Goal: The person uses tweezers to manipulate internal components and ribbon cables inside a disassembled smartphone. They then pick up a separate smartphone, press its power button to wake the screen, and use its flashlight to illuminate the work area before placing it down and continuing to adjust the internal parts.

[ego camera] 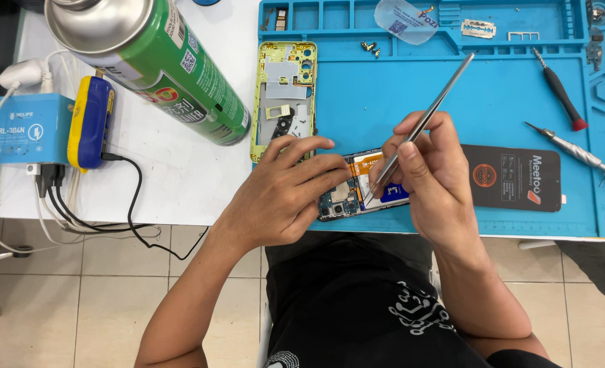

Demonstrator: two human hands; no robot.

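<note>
Head view shows us an opened phone [357,185] lying at the near edge of a blue work mat [493,95], its circuit board and an orange flex strip exposed. Our left hand [285,187] rests flat over the phone's left end, fingers spread and pressing down on it. Our right hand [428,174] is pinched closed around metal tweezers [421,126], whose tips touch the board near the middle of the phone while the shaft slants up and to the far right. Just beyond the left hand we see a yellow phone frame [283,88] lying at the mat's left edge. To the right of the phone lies a black screen panel [513,177], and further right a red-tipped screwdriver [559,90] and a silver one [575,151]. On the white desk [180,170] to the left lies a green spray can [159,61], and farther left a blue charger box [33,129] with cables.
</note>
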